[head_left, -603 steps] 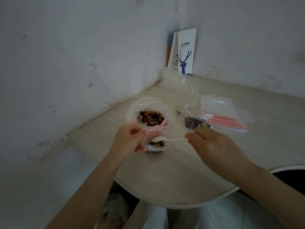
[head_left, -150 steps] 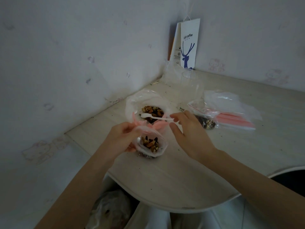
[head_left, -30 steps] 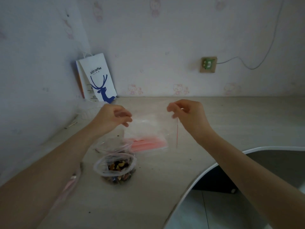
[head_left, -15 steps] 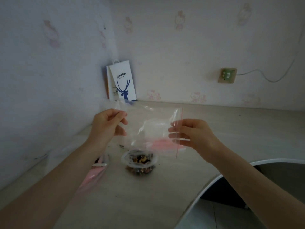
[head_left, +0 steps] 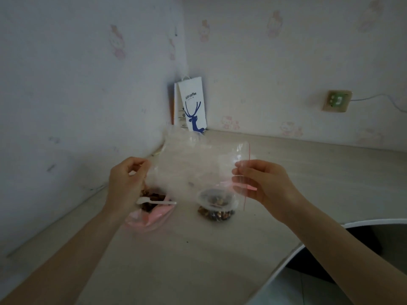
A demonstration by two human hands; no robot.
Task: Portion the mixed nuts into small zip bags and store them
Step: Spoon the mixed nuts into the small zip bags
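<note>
I hold an empty clear zip bag [head_left: 193,166] with a red seal line up in the air, stretched sideways between both hands. My left hand [head_left: 126,181] pinches its left edge and my right hand [head_left: 262,181] pinches its right, sealed end. Below it on the table stands a small open zip bag of mixed nuts [head_left: 217,208]. Under my left hand lies the big pink-trimmed bag of mixed nuts [head_left: 152,208] with a white plastic spoon [head_left: 154,201] resting across it.
A white paper coffee bag with a blue deer [head_left: 192,106] leans in the wall corner. Crumpled clear plastic [head_left: 182,137] lies in front of it. The light wooden table [head_left: 198,256] has a curved front edge at the right. A wall socket [head_left: 335,101] is at the right.
My view has swung left and both hands have moved down a little with the empty bag, which stays stretched between them. The big nut bag and spoon have come into view.
</note>
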